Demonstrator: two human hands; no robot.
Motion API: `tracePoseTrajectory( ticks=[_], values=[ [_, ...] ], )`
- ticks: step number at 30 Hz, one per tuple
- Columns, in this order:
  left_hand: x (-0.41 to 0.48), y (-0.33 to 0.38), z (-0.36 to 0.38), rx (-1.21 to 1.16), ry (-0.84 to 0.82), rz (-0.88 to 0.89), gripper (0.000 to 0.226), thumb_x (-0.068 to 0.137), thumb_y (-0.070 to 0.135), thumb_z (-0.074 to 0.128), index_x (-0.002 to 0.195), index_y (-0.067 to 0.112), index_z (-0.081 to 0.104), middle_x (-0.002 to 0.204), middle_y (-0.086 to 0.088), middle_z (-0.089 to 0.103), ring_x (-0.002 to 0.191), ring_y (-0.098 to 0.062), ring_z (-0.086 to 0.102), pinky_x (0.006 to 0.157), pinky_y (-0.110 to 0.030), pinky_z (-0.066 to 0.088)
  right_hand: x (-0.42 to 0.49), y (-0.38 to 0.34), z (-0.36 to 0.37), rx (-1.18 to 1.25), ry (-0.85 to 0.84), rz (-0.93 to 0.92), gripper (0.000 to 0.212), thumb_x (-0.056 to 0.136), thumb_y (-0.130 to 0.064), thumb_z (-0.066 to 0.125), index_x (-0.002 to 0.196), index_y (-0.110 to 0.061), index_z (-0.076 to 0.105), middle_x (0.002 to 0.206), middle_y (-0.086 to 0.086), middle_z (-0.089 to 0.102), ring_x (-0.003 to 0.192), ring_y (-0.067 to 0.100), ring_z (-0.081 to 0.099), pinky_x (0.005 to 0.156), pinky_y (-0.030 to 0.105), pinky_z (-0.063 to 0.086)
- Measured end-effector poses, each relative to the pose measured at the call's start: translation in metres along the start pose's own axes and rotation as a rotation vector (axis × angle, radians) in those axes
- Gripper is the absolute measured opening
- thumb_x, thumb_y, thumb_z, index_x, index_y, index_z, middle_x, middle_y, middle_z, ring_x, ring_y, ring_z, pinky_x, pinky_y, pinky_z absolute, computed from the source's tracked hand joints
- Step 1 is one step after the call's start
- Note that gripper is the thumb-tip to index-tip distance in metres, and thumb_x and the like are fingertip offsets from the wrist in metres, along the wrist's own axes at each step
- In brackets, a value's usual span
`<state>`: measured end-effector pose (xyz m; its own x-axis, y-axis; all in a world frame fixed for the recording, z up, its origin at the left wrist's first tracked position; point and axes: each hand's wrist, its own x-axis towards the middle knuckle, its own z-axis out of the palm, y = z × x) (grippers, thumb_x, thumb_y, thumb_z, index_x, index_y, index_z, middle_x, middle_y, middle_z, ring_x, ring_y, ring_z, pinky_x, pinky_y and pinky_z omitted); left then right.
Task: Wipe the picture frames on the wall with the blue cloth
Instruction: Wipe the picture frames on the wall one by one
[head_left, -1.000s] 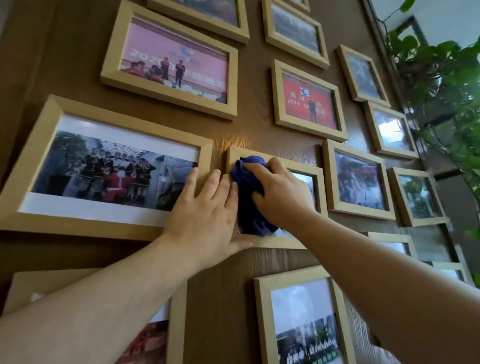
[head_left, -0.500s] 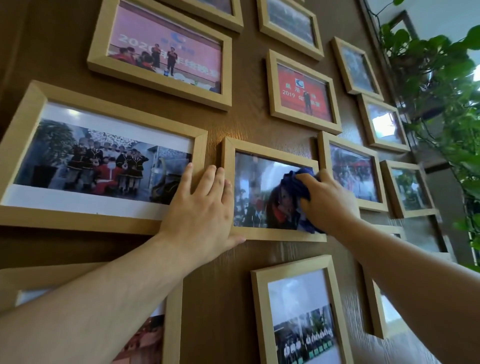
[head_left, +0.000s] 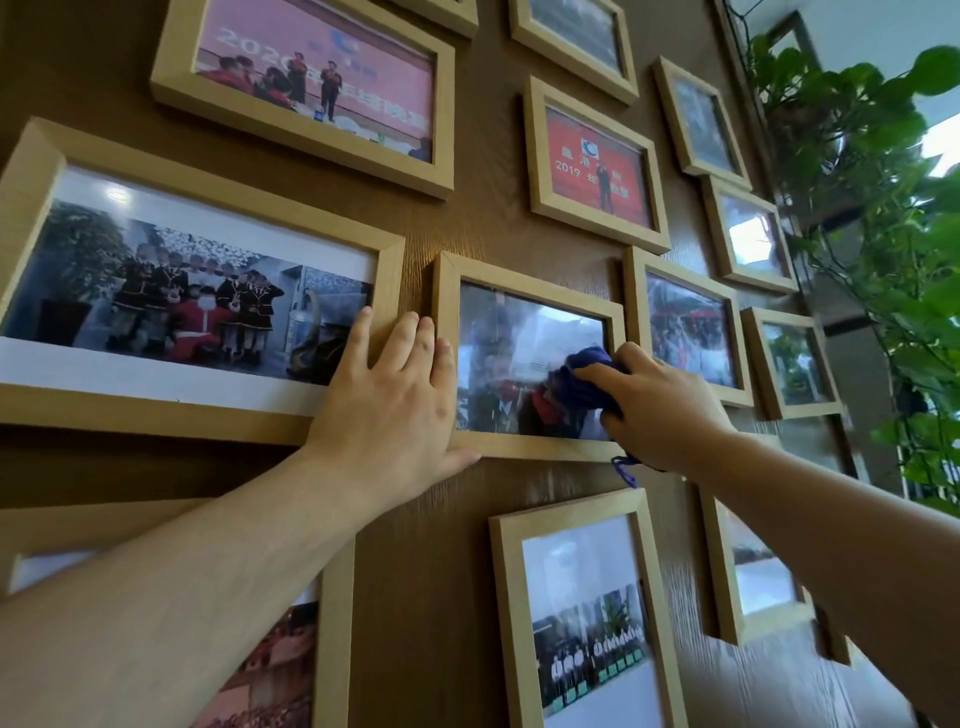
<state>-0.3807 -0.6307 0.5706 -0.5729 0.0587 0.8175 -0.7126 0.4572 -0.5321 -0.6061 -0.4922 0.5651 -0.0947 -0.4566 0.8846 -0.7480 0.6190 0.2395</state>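
Observation:
Several light wooden picture frames hang on a brown wood-grain wall. My right hand (head_left: 660, 410) grips the bunched blue cloth (head_left: 589, 382) and presses it on the glass at the lower right of a small middle frame (head_left: 524, 275). A blue loop of the cloth dangles below that frame's bottom edge. My left hand (head_left: 389, 405) lies flat with fingers spread, over the small frame's left edge and the lower right corner of a large frame (head_left: 218, 208) beside it.
A portrait frame (head_left: 501, 597) hangs just below the small one, a red-photo frame (head_left: 535, 156) above it, and more frames to the right. A leafy green plant (head_left: 883, 208) stands at the wall's right end by a bright window.
My right hand has swept the cloth from the small frame's left side to its right, then slightly lower. My left hand has stayed flat on the frame's left edge.

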Motion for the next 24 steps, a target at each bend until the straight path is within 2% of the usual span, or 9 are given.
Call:
tracePoseTrajectory(
  ticks=[4,7,10,13,17,19,22,24],
  values=[
    [0.0,0.002,0.001,0.006,0.002,-0.006,0.103,0.079,0.078,0.031,0.147,0.003,0.016,0.156,-0.022,0.023,0.146,-0.033,0.014,0.114,-0.061,0.012,0.003,-0.03,-0.009,0.132,0.007,-0.115,0.044,0.088,-0.038,0.05,0.13,-0.032,0.038,0.114,-0.001,0.045,0.075,0.013,0.043,0.054,0.02,0.029],
    [0.001,0.003,0.001,0.017,0.014,-0.006,0.101,0.08,0.077,0.031,0.147,0.002,0.018,0.155,-0.023,0.025,0.145,-0.034,0.015,0.114,-0.062,0.012,0.008,-0.063,-0.022,0.253,0.023,-0.236,0.044,0.087,-0.037,0.052,0.129,-0.034,0.039,0.109,-0.005,0.043,0.076,0.011,0.043,0.057,0.02,0.032],
    [0.0,0.002,0.001,0.04,0.024,0.007,0.1,0.08,0.077,0.03,0.145,0.001,0.024,0.153,-0.025,0.029,0.144,-0.035,0.02,0.113,-0.062,0.014,0.011,-0.077,-0.031,0.428,-0.021,-0.244,0.043,0.087,-0.033,0.056,0.129,-0.033,0.045,0.102,-0.01,0.038,0.078,0.007,0.043,0.06,0.016,0.032],
    [0.0,0.001,0.002,0.038,0.022,0.009,0.101,0.08,0.077,0.027,0.144,-0.001,0.027,0.151,-0.026,0.032,0.143,-0.036,0.023,0.113,-0.062,0.016,0.006,-0.065,-0.028,0.398,-0.077,-0.25,0.043,0.087,-0.032,0.054,0.128,-0.037,0.045,0.099,-0.01,0.039,0.078,0.009,0.044,0.061,0.02,0.033],
    [-0.001,0.002,0.002,0.032,0.007,0.004,0.101,0.081,0.077,0.02,0.146,0.0,0.019,0.154,-0.025,0.025,0.144,-0.035,0.018,0.113,-0.062,0.016,-0.008,-0.033,-0.013,0.39,-0.13,-0.158,0.043,0.085,-0.03,0.055,0.126,-0.038,0.046,0.099,-0.01,0.043,0.078,0.009,0.047,0.062,0.019,0.034],
    [-0.003,0.003,0.001,0.04,0.0,-0.01,0.101,0.081,0.077,0.022,0.147,0.001,0.015,0.156,-0.026,0.019,0.145,-0.035,0.014,0.113,-0.062,0.015,-0.015,-0.018,-0.003,0.39,-0.13,-0.068,0.042,0.084,-0.029,0.055,0.124,-0.039,0.048,0.101,-0.008,0.047,0.08,0.01,0.049,0.065,0.024,0.041],
    [-0.007,0.005,0.0,0.023,0.0,-0.035,0.097,0.082,0.074,0.028,0.148,0.005,0.012,0.157,-0.028,0.009,0.145,-0.039,0.008,0.114,-0.062,0.016,-0.033,-0.001,0.012,0.425,-0.073,0.104,0.043,0.082,-0.029,0.057,0.122,-0.04,0.047,0.105,-0.006,0.048,0.083,0.014,0.052,0.07,0.035,0.05],
    [-0.015,0.01,0.0,-0.03,0.033,0.01,0.089,0.085,0.067,0.034,0.149,0.008,0.014,0.157,-0.029,0.008,0.145,-0.04,0.007,0.113,-0.063,0.016,-0.053,0.004,0.022,0.493,0.008,0.214,0.045,0.081,-0.024,0.058,0.124,-0.037,0.048,0.107,-0.004,0.048,0.085,0.018,0.052,0.07,0.035,0.048]
  ],
)
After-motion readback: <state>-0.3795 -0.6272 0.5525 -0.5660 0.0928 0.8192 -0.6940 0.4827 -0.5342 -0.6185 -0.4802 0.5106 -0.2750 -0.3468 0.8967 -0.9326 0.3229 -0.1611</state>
